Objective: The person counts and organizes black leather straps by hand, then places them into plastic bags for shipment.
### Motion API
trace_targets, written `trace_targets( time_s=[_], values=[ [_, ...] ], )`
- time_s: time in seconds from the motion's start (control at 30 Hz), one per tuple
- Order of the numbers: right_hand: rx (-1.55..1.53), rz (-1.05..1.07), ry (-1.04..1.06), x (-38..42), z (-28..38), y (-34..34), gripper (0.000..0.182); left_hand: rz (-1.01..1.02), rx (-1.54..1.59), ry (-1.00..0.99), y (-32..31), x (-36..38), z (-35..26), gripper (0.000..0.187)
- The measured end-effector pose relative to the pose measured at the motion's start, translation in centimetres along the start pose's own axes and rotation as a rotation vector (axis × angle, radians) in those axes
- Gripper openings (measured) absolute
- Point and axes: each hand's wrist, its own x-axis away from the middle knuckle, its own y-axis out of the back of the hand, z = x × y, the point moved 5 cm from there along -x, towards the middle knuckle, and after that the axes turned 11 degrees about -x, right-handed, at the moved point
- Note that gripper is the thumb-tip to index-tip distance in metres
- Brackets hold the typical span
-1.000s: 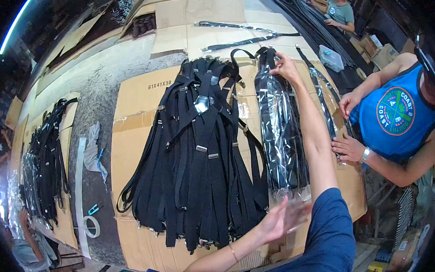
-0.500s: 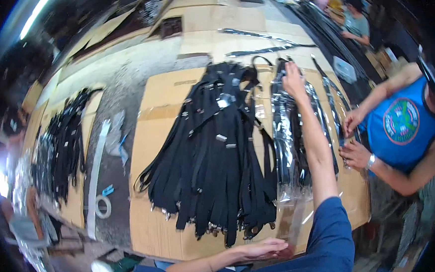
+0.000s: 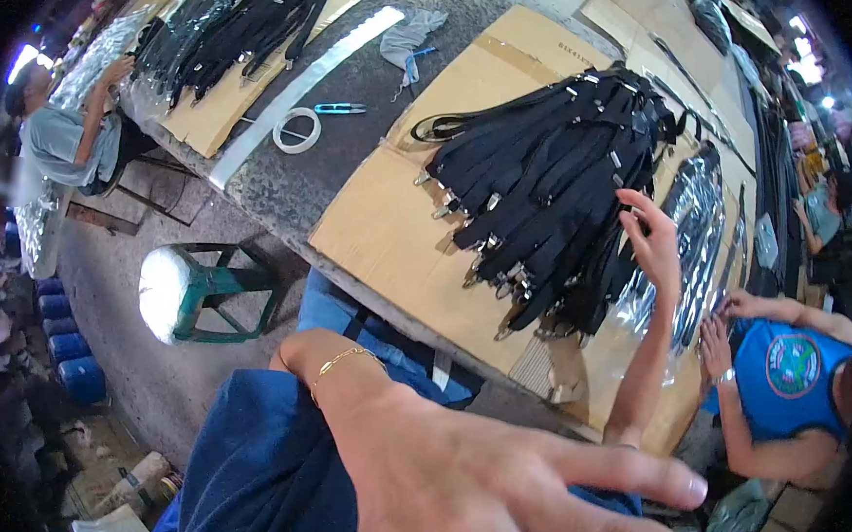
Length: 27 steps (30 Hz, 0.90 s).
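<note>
Large and close to the camera, my left hand [image 3: 459,479], with a thin gold bracelet at the wrist, reaches across the bottom with its fingers spread and nothing in them. My right hand [image 3: 653,242] is over the right side of a pile of black suspenders [image 3: 538,186], fingers apart and fingertips right at the straps. The suspenders are fanned out on a cardboard sheet [image 3: 374,215], with metal clips along their near ends. Beside my right hand lie suspenders in clear plastic sleeves [image 3: 687,230].
A person in a blue top [image 3: 793,365] works at the right edge of the cardboard. A tape roll [image 3: 297,130], blue snips [image 3: 338,108] and a white strip [image 3: 308,88] lie on the table. A green stool [image 3: 223,288] stands left. Another person [image 3: 77,136] sits by more straps.
The view has swung left and down. My left hand has risen toward the camera, fingers spreading. My right hand has moved from the sleeved suspenders' far end back to the loose pile.
</note>
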Motion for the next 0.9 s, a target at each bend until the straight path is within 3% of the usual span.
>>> trace_targets(
  time_s=[0.1, 0.17, 0.23, 0.27, 0.33, 0.4, 0.5, 0.53, 0.63, 0.67, 0.77, 0.9],
  values=[
    [-0.085, -0.033, 0.006, 1.5, 3.6, -4.2, 0.023, 0.088, 0.05, 0.061, 1.4, 0.0, -2.9, 0.052],
    [-0.092, -0.093, 0.059, 2.6, 5.5, -6.6, 0.02, 0.259, -0.144, 0.245, 3.4, 1.5, -2.6, 0.086],
    [-0.146, -0.206, -0.044, 3.9, 5.7, -8.7, 0.02, 0.324, -0.146, 0.56, 5.4, 6.3, -0.2, 0.075],
    [-0.118, -0.26, -0.073, 4.4, 6.2, -9.6, 0.021, 0.22, -0.187, 0.87, 6.2, 9.8, 1.2, 0.069],
    [-0.069, -0.361, -0.139, 5.3, 5.6, -12.0, 0.023, 0.236, -0.477, 1.188, 8.3, 16.6, 4.8, 0.04],
    [-0.006, -0.359, -0.126, 5.8, 5.0, -14.6, 0.022, 0.157, -0.576, 1.344, 9.8, 22.8, 8.3, 0.035],
    [0.013, -0.472, -0.124, 5.4, 5.4, -14.4, 0.021, 0.209, -0.748, 1.248, 9.9, 26.4, 12.1, 0.033],
    [0.008, -0.562, -0.117, 5.0, 4.8, -13.0, 0.021, 0.221, -0.887, 1.178, 9.5, 26.9, 12.6, 0.03],
    [0.069, -0.717, -0.219, 2.0, 2.7, -6.8, 0.021, 0.148, -0.908, 1.055, 8.1, 29.2, 13.7, 0.027],
    [0.086, -0.727, -0.219, 0.5, 1.0, -4.7, 0.023, 0.151, -1.007, 0.928, 7.7, 29.4, 13.4, 0.021],
    [0.214, -0.691, -0.325, -4.8, -5.8, 0.9, 0.037, 0.185, -1.049, 0.848, 7.3, 28.8, 12.9, 0.016],
    [0.41, -0.66, -0.435, -10.1, -13.4, 4.8, 0.052, 0.118, -1.033, 0.9, 7.6, 29.8, 13.6, 0.016]
  ],
)
